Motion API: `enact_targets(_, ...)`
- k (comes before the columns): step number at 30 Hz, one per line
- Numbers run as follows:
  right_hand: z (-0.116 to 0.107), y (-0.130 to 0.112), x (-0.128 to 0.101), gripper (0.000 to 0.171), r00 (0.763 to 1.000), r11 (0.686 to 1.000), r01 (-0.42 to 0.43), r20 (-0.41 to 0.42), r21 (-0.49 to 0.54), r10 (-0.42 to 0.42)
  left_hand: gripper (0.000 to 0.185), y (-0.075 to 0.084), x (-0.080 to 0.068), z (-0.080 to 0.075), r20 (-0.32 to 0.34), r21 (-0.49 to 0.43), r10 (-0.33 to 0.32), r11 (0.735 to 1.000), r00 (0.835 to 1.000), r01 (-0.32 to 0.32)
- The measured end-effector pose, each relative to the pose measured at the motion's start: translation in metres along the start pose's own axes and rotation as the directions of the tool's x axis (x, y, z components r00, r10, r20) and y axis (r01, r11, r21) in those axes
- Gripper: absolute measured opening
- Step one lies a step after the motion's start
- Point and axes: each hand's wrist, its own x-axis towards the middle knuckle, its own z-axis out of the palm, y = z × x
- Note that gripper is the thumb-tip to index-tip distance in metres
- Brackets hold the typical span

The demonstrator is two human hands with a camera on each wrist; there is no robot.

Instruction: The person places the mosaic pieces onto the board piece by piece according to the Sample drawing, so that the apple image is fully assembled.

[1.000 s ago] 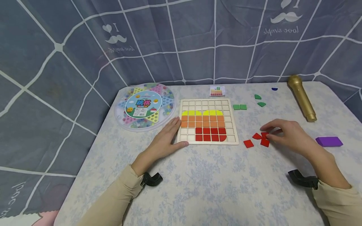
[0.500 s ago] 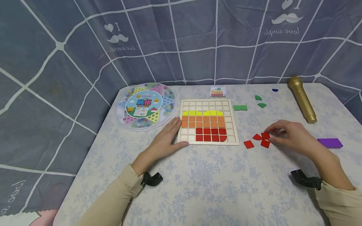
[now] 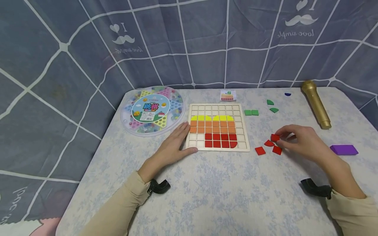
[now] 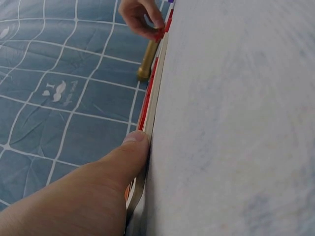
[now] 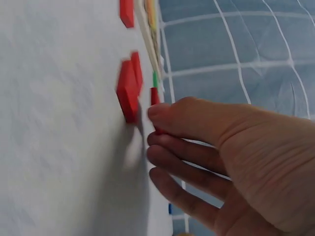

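Note:
My right hand (image 3: 304, 139) pinches a red square tile (image 3: 275, 137) between thumb and fingers, right of the board. In the right wrist view this tile (image 5: 154, 95) is lifted off the cloth. Just below it lie two red squares, a near one (image 3: 277, 150) and a left one (image 3: 260, 150), plus a red rounded piece (image 3: 269, 143). My left hand (image 3: 169, 149) rests with extended fingers along the left edge of a wooden grid board (image 3: 242, 138), thumb at its lower left corner. The board carries rows of yellow, orange and red tiles.
Green squares (image 3: 251, 112) and green rounded pieces (image 3: 270, 102) lie right of the board. A small picture card (image 3: 228, 95) is behind it. A round Chinese checkers box (image 3: 152, 111) stands left, a gold microphone (image 3: 316, 105) and purple block (image 3: 344, 149) right.
The red square under my right fingertips has come up off the cloth and shifted slightly away and left, now pinched. My left hand stays on the board's edge.

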Motion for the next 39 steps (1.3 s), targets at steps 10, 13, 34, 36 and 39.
enact_targets(10,0.009,-0.031,0.016,0.027,0.992,0.996,0.092,-0.091,0.013,-0.09,0.1,0.0,0.002,-0.001,-0.006,0.0,-0.005,1.0,1.0,0.005)
enact_targets(13,0.016,-0.044,0.024,0.026,0.992,0.995,0.084,-0.094,0.045,-0.08,0.099,-0.001,0.002,-0.002,-0.002,0.0,-0.011,1.0,1.0,0.011)
enact_targets(34,0.068,-0.144,0.094,0.026,0.965,0.959,0.256,0.016,0.123,-0.26,0.1,0.0,-0.001,-0.003,0.003,0.0,-0.012,1.0,1.0,0.012)
enact_targets(36,0.073,-0.15,0.097,0.026,0.964,0.954,0.263,0.009,0.141,-0.267,0.1,0.001,-0.001,-0.002,0.005,-0.008,-0.012,1.0,1.0,0.012)
enact_targets(39,0.08,-0.156,0.098,0.025,0.962,0.949,0.269,0.0,0.163,-0.273,0.1,0.002,0.0,-0.002,0.004,-0.011,-0.006,1.0,1.0,0.006)
